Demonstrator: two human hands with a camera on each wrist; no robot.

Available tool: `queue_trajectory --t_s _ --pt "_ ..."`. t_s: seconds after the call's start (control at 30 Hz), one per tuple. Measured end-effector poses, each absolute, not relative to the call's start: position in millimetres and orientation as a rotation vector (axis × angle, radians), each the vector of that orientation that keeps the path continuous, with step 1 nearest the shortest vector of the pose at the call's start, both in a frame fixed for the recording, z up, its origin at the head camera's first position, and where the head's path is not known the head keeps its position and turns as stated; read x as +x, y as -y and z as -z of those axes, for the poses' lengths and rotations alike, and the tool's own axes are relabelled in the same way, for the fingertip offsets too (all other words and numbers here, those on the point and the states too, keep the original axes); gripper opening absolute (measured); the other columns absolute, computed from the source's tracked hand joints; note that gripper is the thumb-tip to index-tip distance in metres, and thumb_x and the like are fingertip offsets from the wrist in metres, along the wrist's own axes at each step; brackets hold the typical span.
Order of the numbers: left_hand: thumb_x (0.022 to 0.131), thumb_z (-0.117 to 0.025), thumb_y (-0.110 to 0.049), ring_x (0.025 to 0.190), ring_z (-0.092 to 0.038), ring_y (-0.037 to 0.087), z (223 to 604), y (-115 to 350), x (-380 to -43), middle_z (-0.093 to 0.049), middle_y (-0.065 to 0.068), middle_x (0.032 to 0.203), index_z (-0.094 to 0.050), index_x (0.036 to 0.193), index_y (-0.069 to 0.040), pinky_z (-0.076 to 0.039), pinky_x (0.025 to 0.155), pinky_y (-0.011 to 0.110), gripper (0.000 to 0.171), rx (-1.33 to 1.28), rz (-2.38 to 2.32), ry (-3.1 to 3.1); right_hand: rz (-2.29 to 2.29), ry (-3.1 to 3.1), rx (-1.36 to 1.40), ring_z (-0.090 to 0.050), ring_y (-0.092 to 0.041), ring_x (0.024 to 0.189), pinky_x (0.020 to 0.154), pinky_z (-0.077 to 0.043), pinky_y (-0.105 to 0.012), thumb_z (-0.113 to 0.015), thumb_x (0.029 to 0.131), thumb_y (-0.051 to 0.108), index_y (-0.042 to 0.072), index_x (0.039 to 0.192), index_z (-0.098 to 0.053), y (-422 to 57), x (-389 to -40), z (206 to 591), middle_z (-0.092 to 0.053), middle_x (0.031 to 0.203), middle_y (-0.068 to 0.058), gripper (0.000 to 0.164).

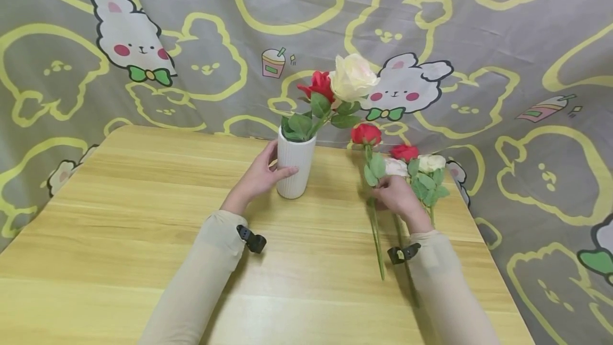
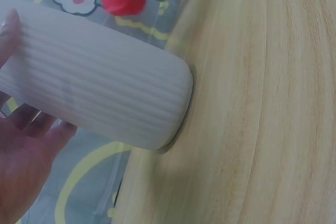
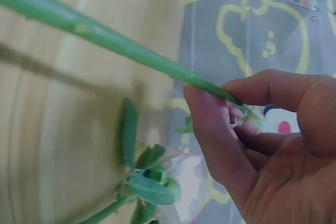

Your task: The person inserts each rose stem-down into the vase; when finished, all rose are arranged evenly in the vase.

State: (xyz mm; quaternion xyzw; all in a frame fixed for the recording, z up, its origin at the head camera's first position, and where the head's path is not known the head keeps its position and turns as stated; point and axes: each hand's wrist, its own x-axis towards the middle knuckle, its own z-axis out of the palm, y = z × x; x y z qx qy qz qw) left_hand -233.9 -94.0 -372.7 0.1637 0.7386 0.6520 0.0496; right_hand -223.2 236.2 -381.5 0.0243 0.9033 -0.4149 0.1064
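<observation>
Head view: wood-grain table, cartoon-print cloth behind; left grip curled round vase, right grip pinching rose stem.

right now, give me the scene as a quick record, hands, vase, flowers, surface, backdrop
left hand: grips the white vase, thumb across its front
right hand: pinches the stem of the held red rose
vase: ribbed, upright
in vase: vase red rose, large cream rose, green leaves
at table's right: second red rose, pale pinkish rose, small cream rose
surface: wood-grain table
backdrop: grey cloth with cartoon prints
</observation>
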Motion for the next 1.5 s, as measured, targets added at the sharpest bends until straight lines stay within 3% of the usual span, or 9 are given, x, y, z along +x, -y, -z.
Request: queue_trajectory --t_s 0.17,0.3,0.43,0.53,0.8,1.17,1.5 --pt "0.09 -0.073 -0.009 0.141 -0.03 0.028 373 94 -234 -0.034 0.019 0.152 -0.028 0.152 -0.005 -0.027 0.115 0.041 0.077 0.507 -1.976 -2.253 1.328 -2.665 0.029 -0.064 -0.018 0.067 0.064 -0.06 -0.036 -0.057 0.092 0.002 -0.005 0.09 -0.054 -237 -221 373 -0.058 0.088 -0.016 0.008" --pt "0.09 -0.073 -0.011 0.141 -0.029 0.027 372 94 -233 -0.033 0.018 0.152 -0.027 0.152 -0.006 -0.027 0.115 0.041 0.077 0.503 -1.962 -2.258 1.456 -2.596 -0.011 -0.062 -0.018 0.071 0.072 -0.06 -0.044 -0.055 0.094 0.0 -0.008 0.094 -0.052 -238 -218 364 -0.058 0.099 -0.022 0.009" --pt "0.09 -0.073 -0.011 0.141 -0.029 0.027 372 94 -233 -0.033 0.018 0.152 -0.027 0.152 -0.006 -0.026 0.115 0.041 0.078 0.494 -1.968 -2.255 1.583 -2.51 -0.044 -0.061 -0.018 0.078 0.075 -0.06 -0.041 -0.055 0.096 0.0 -0.01 0.097 -0.05 -237 -216 353 -0.056 0.107 -0.025 0.012" --pt "0.09 -0.073 -0.01 0.141 -0.029 0.028 371 94 -233 -0.032 0.019 0.153 -0.026 0.152 -0.005 -0.026 0.115 0.041 0.078 0.493 -1.966 -2.256 1.638 -2.485 -0.04 -0.061 -0.017 0.08 0.072 -0.06 -0.035 -0.057 0.097 0.003 -0.008 0.099 -0.049 -235 -215 346 -0.056 0.106 -0.021 0.014" --pt "0.09 -0.073 -0.01 0.141 -0.03 0.029 371 95 -233 -0.033 0.019 0.153 -0.027 0.152 -0.006 -0.028 0.114 0.041 0.078 0.502 -1.961 -2.262 1.741 -2.489 -0.058 -0.064 -0.018 0.081 0.073 -0.06 -0.035 -0.061 0.096 0.004 -0.011 0.106 -0.052 -230 -214 336 -0.058 0.099 -0.016 0.02" --pt "0.09 -0.073 -0.008 0.139 -0.033 0.033 373 94 -234 -0.034 0.02 0.152 -0.027 0.152 -0.004 -0.03 0.113 0.044 0.078 0.502 -1.962 -2.265 1.945 -2.42 -0.183 -0.069 -0.018 0.085 0.074 -0.06 -0.037 -0.06 0.094 -0.003 -0.01 0.104 -0.049 -228 -213 326 -0.061 0.095 -0.012 0.016" --pt "0.088 -0.076 -0.013 0.138 -0.036 0.027 401 96 -252 -0.038 0.013 0.15 -0.03 0.152 -0.012 -0.032 0.112 0.041 0.078 0.515 -1.979 -2.301 2.282 -2.321 -0.325 -0.071 -0.02 0.085 0.076 -0.059 -0.034 -0.064 0.091 -0.007 -0.009 0.102 -0.054 -228 -207 316 -0.07 0.096 -0.012 0.015"
